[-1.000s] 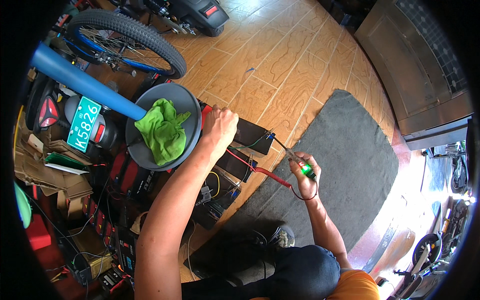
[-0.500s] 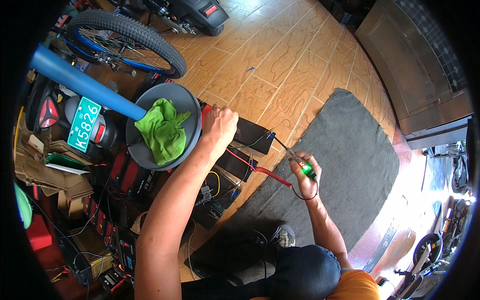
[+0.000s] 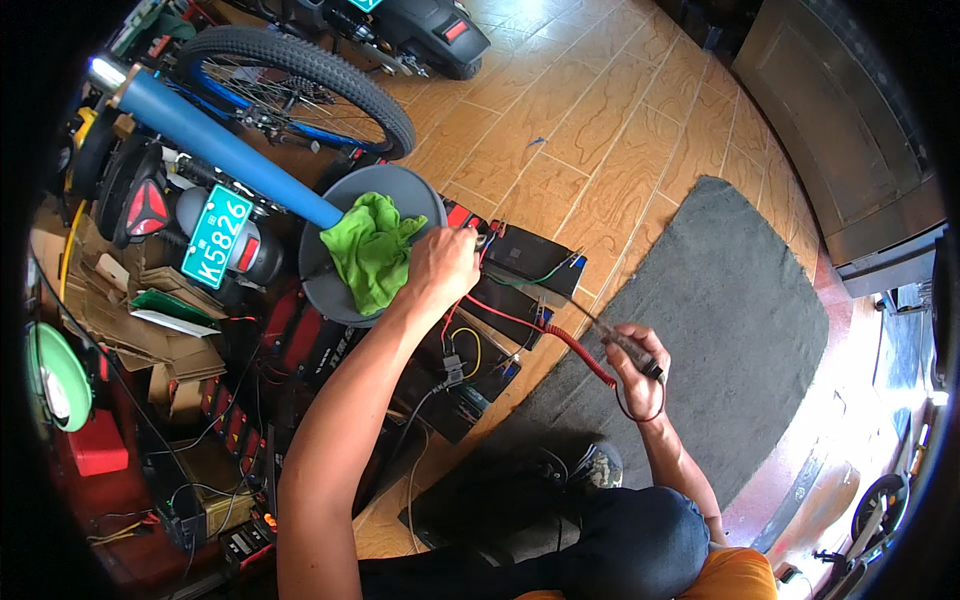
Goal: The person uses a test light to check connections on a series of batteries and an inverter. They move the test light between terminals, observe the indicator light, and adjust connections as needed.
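My right hand (image 3: 648, 385) is closed round the handle of a probe-type circuit tester (image 3: 632, 352), its thin metal shaft slanting up left toward the batteries. No light glows on it. A coiled red cord (image 3: 575, 352) runs from the tester left toward my other hand. At the left end of a black battery (image 3: 530, 252), the fingers of my left hand (image 3: 445, 268) are pinched together; red and metallic bits show beside them, but what they grip is hidden. A green wire (image 3: 545, 278) leads to the battery's right end. More black batteries (image 3: 505, 300) lie in a row nearer me.
A bright green cloth (image 3: 370, 250) lies in a grey round basin (image 3: 325, 290) beside my left forearm, against a blue post (image 3: 220, 145). Bicycle wheel (image 3: 300, 85), cardboard (image 3: 110, 300) and loose wires crowd the left. A grey mat (image 3: 730, 300) covers the floor at right.
The tester's green light has gone out, and its tip has drawn back from the battery's right end. My left fingers have turned at the battery's left end. The whole view has shifted slightly.
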The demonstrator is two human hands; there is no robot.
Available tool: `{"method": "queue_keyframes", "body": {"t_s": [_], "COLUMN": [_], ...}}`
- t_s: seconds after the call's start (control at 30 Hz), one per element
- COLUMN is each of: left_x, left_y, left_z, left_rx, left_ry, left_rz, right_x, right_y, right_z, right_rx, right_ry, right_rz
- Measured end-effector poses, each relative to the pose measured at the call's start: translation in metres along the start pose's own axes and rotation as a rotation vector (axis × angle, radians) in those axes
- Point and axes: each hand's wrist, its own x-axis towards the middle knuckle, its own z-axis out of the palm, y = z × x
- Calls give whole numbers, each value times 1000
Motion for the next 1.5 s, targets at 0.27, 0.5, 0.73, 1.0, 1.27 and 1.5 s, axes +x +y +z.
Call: {"method": "queue_keyframes", "body": {"t_s": [0.27,0.5,0.73,1.0,1.27,1.5], "left_x": [-47,-52,-43,-32,-32,-28], "left_y": [-12,-17,-20,-24,-19,-15], "left_z": [-9,-11,-5,8,16,20], "left_rx": [-29,-30,-75,84,64,117], "left_ry": [-5,-14,33,39,27,47], "left_rz": [29,22,66,77,57,122], "right_x": [-4,2,4,6,7,6], "right_y": [2,15,20,23,24,21], "right_z": [8,4,3,0,0,0], "right_rx": [26,-24,29,20,7,-28], "right_ry": [-85,-100,-102,-101,-106,-105], "right_rz": [46,50,93,100,110,140]}}
